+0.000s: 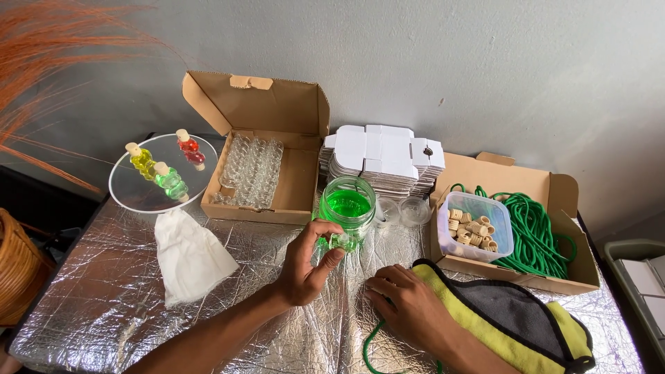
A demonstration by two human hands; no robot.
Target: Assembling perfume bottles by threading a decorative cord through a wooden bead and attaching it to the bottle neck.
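My left hand (308, 266) pinches a small clear glass bottle (337, 242) with a green tint, held just in front of a glass jar of bright green liquid (347, 203). My right hand (405, 301) rests flat on the foil-covered table (104, 298), fingers bent, touching the end of a green cord (370, 346) beside a yellow and grey cloth (516, 318). Whether the fingers grip the cord I cannot tell.
An open cardboard box (260, 159) holds several empty little bottles. A round mirror tray (135, 190) carries three filled corked bottles. Flat white cartons (381, 159), a tub of corks (474, 225), coiled green cord (537, 232), a white cloth (188, 257), and a wicker basket (14, 270) surround me.
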